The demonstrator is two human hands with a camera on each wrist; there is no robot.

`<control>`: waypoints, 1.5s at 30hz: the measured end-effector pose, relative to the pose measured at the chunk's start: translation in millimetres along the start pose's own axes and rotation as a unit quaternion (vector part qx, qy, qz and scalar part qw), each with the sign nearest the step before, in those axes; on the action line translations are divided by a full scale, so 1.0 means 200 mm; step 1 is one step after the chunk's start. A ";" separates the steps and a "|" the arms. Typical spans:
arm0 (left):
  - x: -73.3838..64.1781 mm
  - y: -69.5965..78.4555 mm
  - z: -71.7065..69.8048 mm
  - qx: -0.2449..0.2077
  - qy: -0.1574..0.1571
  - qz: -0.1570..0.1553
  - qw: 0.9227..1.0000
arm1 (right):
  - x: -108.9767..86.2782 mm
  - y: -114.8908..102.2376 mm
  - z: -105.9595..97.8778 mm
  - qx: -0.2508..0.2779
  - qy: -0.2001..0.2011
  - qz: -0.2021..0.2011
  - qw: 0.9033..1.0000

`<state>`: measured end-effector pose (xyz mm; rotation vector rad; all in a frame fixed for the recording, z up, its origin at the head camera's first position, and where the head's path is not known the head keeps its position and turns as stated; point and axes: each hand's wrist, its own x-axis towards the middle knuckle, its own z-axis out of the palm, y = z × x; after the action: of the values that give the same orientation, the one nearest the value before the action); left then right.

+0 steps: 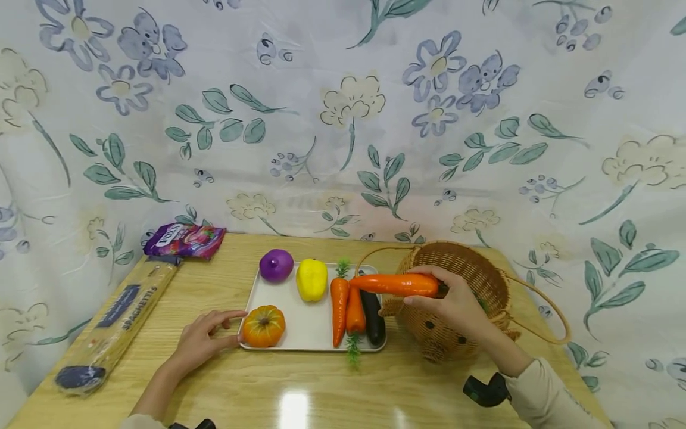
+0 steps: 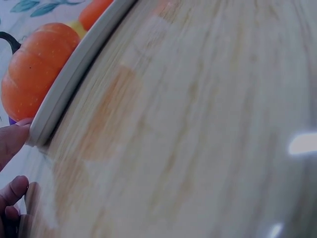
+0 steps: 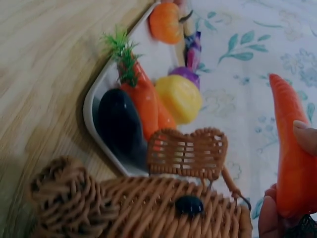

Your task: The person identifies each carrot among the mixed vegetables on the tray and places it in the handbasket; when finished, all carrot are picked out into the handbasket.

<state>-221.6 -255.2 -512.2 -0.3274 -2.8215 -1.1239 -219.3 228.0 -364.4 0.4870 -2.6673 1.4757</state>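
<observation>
In the head view my right hand (image 1: pixel 450 301) pinches an orange carrot (image 1: pixel 393 285) by its thick end, between thumb and fingers. The carrot lies level over the right of the white tray (image 1: pixel 300 339) and the near side of a wicker animal-faced basket (image 1: pixel 423 328). My left hand (image 1: pixel 206 336) touches the tray's left edge with spread thumb and finger, beside a small pumpkin (image 1: pixel 264 326). Also on the tray are a purple onion (image 1: pixel 276 266), a yellow pepper (image 1: pixel 312 280), two more carrots (image 1: pixel 339 311) and a dark eggplant (image 1: pixel 373 319).
A spaghetti packet (image 1: pixel 120 322) lies along the table's left side, with a purple snack bag (image 1: pixel 184 239) behind it. The basket's looped handle (image 1: pixel 563 325) sticks out to the right. Something green shows inside the basket. Floral cloth (image 1: pixel 343 149) hangs behind the table.
</observation>
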 end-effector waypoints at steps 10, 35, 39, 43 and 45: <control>-0.01 -0.01 -0.01 0.006 0.008 0.009 1.000 | 0.04 0.01 -0.18 -0.026 0.008 0.040 0.999; -0.02 -0.01 0.01 0.031 0.009 0.010 0.999 | 0.06 0.16 -0.56 -0.082 -0.032 0.103 0.991; -0.02 0.00 0.01 0.030 0.009 0.006 0.999 | 0.07 0.17 -0.59 -0.092 -0.041 0.107 0.989; -0.01 0.00 0.02 0.023 0.007 0.002 1.000 | 0.10 0.18 -0.61 -0.103 -0.051 0.107 0.988; -0.01 0.00 0.02 0.023 0.007 0.002 1.000 | 0.11 0.19 -0.61 -0.111 -0.058 0.106 0.986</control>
<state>-220.2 -253.0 -515.6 -0.3194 -2.8273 -1.0549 -263.4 343.7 -325.0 0.2905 -3.0101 1.2038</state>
